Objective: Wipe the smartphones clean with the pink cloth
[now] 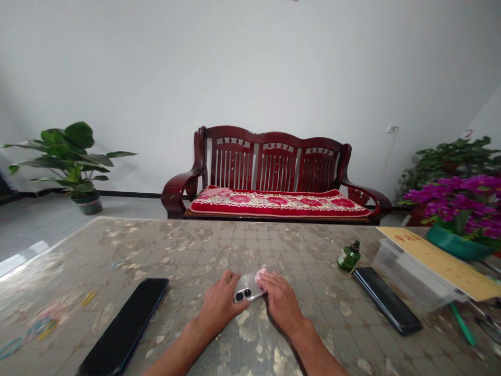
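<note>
A silver smartphone (pixel 247 284) lies back side up on the patterned tablecloth (pixel 188 261), its two dark camera lenses toward my left. My left hand (pixel 223 295) grips the phone's left end, thumb along the near edge and fingers at the far edge. Under the bent fingers of my right hand (pixel 279 297) is a small pink cloth (pixel 260 275), pressed against the right part of the phone's back. The phone's right end is partly hidden by that hand.
A black phone (pixel 129 324) lies at left, near coloured rubber bands (pixel 43 326). At right are a green bottle (pixel 349 256), a dark wallet-like case (pixel 385 300), a clear plastic box (pixel 415 279) under a yellow folder (pixel 438 258), and a flower pot (pixel 456 243). Beyond stands a wooden bench (pixel 270 162).
</note>
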`<state>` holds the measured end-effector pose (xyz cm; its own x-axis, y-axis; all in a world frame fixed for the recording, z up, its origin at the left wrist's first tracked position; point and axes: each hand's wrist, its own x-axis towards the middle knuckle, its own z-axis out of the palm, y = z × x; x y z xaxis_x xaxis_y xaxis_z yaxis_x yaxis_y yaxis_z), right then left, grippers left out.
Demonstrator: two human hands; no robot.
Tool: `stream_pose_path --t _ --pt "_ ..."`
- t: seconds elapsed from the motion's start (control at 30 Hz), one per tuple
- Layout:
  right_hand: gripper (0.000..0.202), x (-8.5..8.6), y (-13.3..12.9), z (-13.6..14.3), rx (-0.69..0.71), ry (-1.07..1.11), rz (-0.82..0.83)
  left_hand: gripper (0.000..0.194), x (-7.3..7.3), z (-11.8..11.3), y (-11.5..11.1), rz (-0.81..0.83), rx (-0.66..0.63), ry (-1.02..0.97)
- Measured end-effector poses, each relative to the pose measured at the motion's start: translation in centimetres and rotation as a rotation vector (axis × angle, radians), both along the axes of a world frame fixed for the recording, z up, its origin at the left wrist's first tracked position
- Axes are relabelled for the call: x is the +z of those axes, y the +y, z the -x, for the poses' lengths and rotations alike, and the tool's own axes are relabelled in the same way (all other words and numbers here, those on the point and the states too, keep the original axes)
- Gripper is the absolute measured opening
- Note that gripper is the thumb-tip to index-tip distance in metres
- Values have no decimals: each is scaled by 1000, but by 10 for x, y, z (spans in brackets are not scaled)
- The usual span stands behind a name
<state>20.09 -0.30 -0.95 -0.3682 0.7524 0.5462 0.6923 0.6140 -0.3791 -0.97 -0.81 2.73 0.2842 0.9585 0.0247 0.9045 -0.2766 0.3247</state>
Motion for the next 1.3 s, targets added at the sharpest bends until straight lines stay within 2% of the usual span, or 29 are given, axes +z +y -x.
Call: stream_pose_path --t 0.27,0.5,0.93,1.13,1.3 --pt "45 0 3 3 -61 20 9 40 -4 0 1 -3 2 -17" --pt "46 4 -2 3 35 1 8 39 1 -1 0 -9 6 3" --pt "46 4 0 9 -12 18 21 37 -1 0 -1 -12 8 4" --pt "50 6 -4 8 45 -11 2 38 -1 0 -1 -3 3 -12" --pt "49 3 0 10 -8 -4 0 38 0 0 -1 12 12 -2"
